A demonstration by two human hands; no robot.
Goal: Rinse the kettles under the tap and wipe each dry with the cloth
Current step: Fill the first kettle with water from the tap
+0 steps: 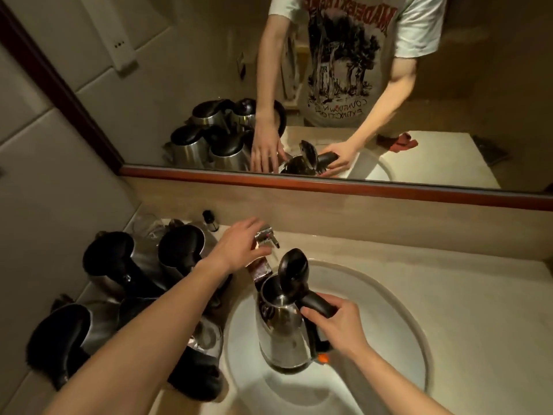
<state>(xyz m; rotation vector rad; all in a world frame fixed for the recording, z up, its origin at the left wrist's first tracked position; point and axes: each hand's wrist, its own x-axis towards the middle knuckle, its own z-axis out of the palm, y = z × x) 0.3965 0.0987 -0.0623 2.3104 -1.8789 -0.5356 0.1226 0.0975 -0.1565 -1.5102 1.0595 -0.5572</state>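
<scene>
A steel kettle point(279, 327) with its black lid flipped up hangs over the white sink basin point(389, 339), its mouth under the chrome tap spout point(261, 269). My right hand point(335, 320) grips its black handle. My left hand point(239, 245) reaches over the tap lever point(267, 236) with relaxed fingers; whether it touches the lever I cannot tell. No water stream is visible. Several more steel kettles with black lids point(119, 265) stand crowded on the counter to the left. A red cloth point(398, 142) shows only in the mirror, lying on the counter's right side.
A wide mirror point(179, 85) with a wooden frame runs behind the beige counter point(463, 295) and reflects a person's torso and arms. A small dark bottle point(209, 220) stands by the backsplash, beside clear glassware point(146, 224) near the left wall.
</scene>
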